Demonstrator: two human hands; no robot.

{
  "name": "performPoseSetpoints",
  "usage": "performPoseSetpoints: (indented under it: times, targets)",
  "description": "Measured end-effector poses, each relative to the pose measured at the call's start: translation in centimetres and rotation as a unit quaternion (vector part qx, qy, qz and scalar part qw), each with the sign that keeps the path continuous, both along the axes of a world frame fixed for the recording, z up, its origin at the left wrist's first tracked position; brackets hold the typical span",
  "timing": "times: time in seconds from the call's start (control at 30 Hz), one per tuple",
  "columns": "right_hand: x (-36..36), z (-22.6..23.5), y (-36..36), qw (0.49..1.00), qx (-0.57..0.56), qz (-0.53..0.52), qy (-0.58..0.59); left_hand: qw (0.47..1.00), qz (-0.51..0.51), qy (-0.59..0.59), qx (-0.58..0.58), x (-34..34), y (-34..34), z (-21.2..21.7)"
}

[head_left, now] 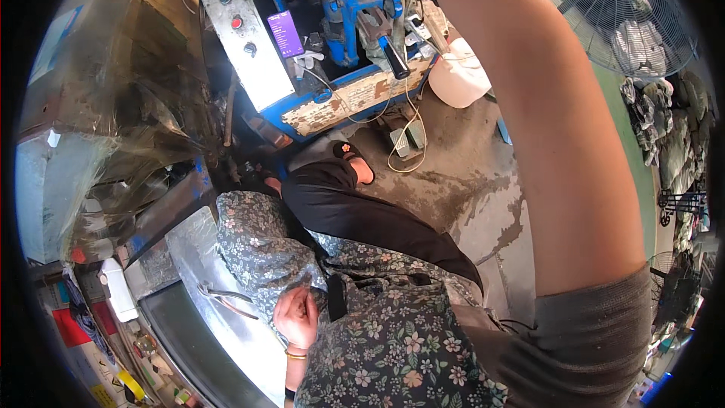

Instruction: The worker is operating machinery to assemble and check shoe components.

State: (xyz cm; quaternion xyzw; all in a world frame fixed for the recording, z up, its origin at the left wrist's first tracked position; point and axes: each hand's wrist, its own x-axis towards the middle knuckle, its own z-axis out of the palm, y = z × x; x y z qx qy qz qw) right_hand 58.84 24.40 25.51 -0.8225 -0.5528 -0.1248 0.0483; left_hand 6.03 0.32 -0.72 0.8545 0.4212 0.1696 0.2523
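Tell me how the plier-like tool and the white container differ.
Shape: the plier-like tool is slim with spread handles; the white container is bulky and rounded. Place: the tool lies on the shiny metal surface near the left hand; the container sits by the blue machine. No visible hand holds either.

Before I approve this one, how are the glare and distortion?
Head view: glare whitens much of the metal sheet beside the left hand; head view: fisheye bending toward a black, rounded border, with dimmer corners.
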Motion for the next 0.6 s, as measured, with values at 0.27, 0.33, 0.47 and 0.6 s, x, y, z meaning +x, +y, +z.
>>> performPoseSetpoints:
  times: [0.27,0.33,0.47,0.6]
  targets:
    - [-1.3,0.8,0.0,1.0,0.027,0.011,0.0,0.972,-0.197,-0.082,-0.102,9.7,4.4,3.3]
    - [-1.1,0.5,-0.3,1.0,-0.002,0.011,-0.016,0.953,-0.258,-0.089,-0.129,12.2,3.5,2.2]
    - [-0.4,0.0,-0.9,0.999,0.027,0.03,-0.032,0.937,-0.333,-0.077,-0.068,14.0,1.5,0.9]
    - [0.7,0.7,-1.5,0.999,0.025,0.013,-0.014,0.928,-0.326,-0.046,-0.172,13.9,1.7,-0.4]
